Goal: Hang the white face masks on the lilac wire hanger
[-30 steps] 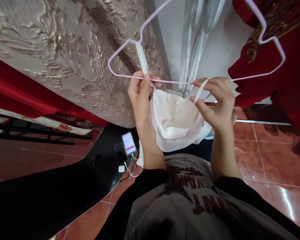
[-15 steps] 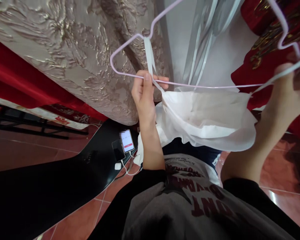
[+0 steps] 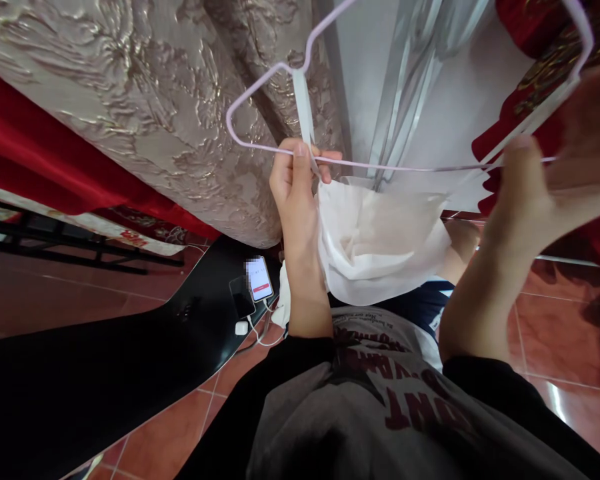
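A pale lilac hanger [image 3: 253, 93] spans the view, its lower bar running across. My left hand [image 3: 297, 173] is closed on that bar, thumb on top, together with the left white strap [image 3: 303, 107], which loops over the hanger's left notch. From the straps hangs a thin white garment [image 3: 380, 240], below the bar. The right strap [image 3: 530, 127] slants up to the hanger's right notch. Beside it my right hand [image 3: 545, 167] is at the bar's right end, thumb and fingers apart; its fingers are dark and blurred.
A textured beige curtain [image 3: 145, 100] hangs at the left, red cloth [image 3: 510, 113] at the right. Two phones, one a lit phone [image 3: 259, 279], lie with cables and a white charger [image 3: 241, 328] on a black surface [image 3: 105, 380]. A black metal rack [image 3: 80, 247] stands beyond it.
The right strap has gone from my right hand onto the hanger's right notch. That hand's fingers have spread. The garment's right side has drawn inward, while my left hand keeps its hold.
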The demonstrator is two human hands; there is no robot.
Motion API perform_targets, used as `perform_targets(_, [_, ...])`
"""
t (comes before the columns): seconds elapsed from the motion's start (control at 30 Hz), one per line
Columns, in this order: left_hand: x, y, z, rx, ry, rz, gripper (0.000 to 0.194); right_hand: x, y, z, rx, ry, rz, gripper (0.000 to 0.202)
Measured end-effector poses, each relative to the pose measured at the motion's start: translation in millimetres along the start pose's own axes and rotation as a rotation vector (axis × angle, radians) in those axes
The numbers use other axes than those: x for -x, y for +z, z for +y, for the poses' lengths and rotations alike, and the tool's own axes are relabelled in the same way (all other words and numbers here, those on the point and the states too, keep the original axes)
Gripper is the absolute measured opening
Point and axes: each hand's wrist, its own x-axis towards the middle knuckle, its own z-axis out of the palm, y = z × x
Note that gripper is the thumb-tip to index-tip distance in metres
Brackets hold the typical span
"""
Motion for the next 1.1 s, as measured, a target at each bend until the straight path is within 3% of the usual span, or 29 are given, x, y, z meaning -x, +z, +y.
perform_targets(0.07, [0,-4.3,-4,-0.048,-0.017,-0.001,0.03,11,14,-2,0.084,-0.084,-0.167,0.041])
perform_targets(0.13, [-2,-14.8,-5,-0.095,-0.076,-0.048,0.026,22,24,-2,0.243,-0.048,-0.426,0.032])
perform_targets(0.17, [-2,-21.7,-4,-0.119,-0.12,-0.091,0.025,27,27,-1,0.312,-0.025,-0.485,0.032])
perform_targets(0.23, [-2,-36.0,7,-0.163,-0.195,-0.194,0.026,35,28,2,0.382,-0.027,-0.442,0.031])
perform_targets(0.33, [3,-46.9,40,-0.24,-0.223,-0.272,0.031,45,27,4,0.392,-0.052,-0.337,0.025])
perform_targets(0.43, [4,-36.6,75,-0.279,-0.228,-0.278,0.029,49,27,3,0.376,-0.1,-0.322,0.027])
perform_targets(0.53, [-8,-13.3,91,-0.085,-0.187,-0.256,0.028,50,28,1,0.343,-0.114,-0.337,0.028])
perform_targets(0.67, [-32,2.5,89,0.282,-0.152,-0.061,0.046,50,25,2,0.333,-0.098,-0.348,0.03])
perform_targets(0.73, [-36,-5.5,82,0.237,-0.064,0.109,0.044,50,23,5,0.327,-0.095,-0.354,0.032])
perform_targets(0.83, [-29,-26.4,69,-0.048,0.026,0.329,0.013,51,24,8,0.315,-0.115,-0.369,0.033])
perform_targets(0.87, [-24,-31.1,64,-0.135,-0.008,0.344,0.009,52,26,6,0.314,-0.122,-0.379,0.035])
perform_targets(0.93, [-16,-32.1,57,-0.215,-0.131,0.259,0.013,53,32,-1,0.316,-0.127,-0.408,0.041])
perform_targets(1.03, [-6,-15.0,51,-0.08,-0.249,0.084,0.023,56,42,-16,0.293,-0.081,-0.443,0.045])
perform_targets(1.1, [-3,-1.6,48,-0.003,-0.227,0.069,0.023,60,44,-20,0.216,-0.073,-0.301,0.037])
